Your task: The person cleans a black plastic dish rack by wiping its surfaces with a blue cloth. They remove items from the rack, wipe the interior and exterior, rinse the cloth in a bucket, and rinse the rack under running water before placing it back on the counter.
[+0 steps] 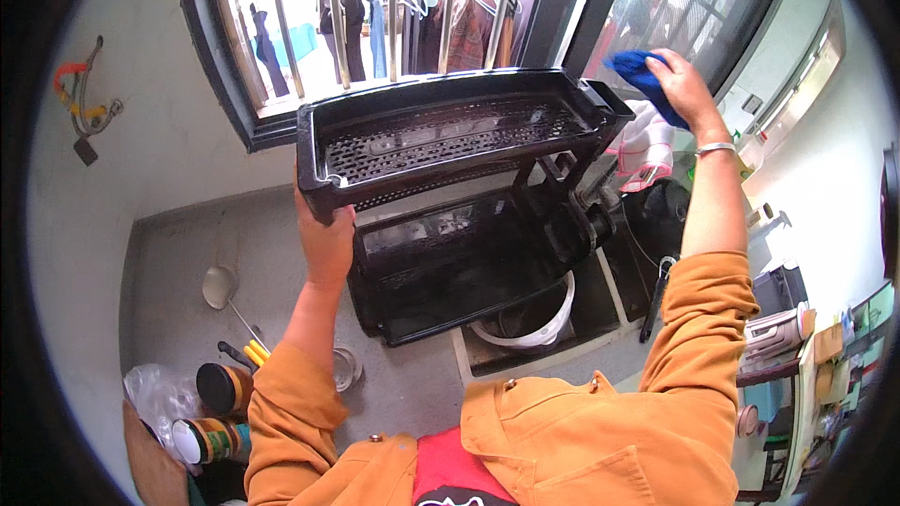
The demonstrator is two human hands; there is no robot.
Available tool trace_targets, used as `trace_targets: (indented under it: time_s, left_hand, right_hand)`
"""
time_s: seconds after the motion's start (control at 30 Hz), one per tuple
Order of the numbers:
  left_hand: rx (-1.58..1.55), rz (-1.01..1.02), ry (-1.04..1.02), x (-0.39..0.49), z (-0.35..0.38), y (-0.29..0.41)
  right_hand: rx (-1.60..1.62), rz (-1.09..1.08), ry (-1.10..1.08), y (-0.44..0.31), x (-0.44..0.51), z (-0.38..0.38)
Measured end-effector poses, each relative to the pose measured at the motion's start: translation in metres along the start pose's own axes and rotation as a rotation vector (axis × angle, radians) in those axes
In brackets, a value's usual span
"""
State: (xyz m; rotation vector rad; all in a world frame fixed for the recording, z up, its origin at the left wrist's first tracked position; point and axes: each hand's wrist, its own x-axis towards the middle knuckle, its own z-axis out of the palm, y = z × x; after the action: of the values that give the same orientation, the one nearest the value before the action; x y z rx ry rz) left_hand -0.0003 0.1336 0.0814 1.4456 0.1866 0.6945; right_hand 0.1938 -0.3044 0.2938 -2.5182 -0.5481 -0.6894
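Note:
A black plastic dish rack (450, 147), with a perforated upper basket and a solid lower tray (457, 253), is tilted above the sink. My left hand (323, 239) grips the upper basket's left end near its lower corner. At the upper right, my right hand (678, 88) is raised and closed on a blue cloth (650, 84), apart from the rack. Below that hand hangs a white cloth with a pink edge (647, 144), just right of the rack. A white basin (559, 327) shows partly under the lower tray, in the sink (590, 295); the tray hides the rest.
On the grey counter (176, 246) lie a ladle (220, 287) and yellow-handled utensils (256, 351), beside dark-lidded jars (223, 388) and a glass (346, 369). A barred window (302, 35) stands behind the rack. Right of the sink is a dark pan (657, 218); shelving (801, 393) stands farther right.

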Motion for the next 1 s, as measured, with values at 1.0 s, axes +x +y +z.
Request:
trace_targets:
  time_s: [1.0]
  left_hand:
    - [0.199,0.084,0.074,0.008,-0.004,-0.018]
  right_hand:
    - [-0.474,-0.234,-0.471,-0.057,-0.007,0.091]
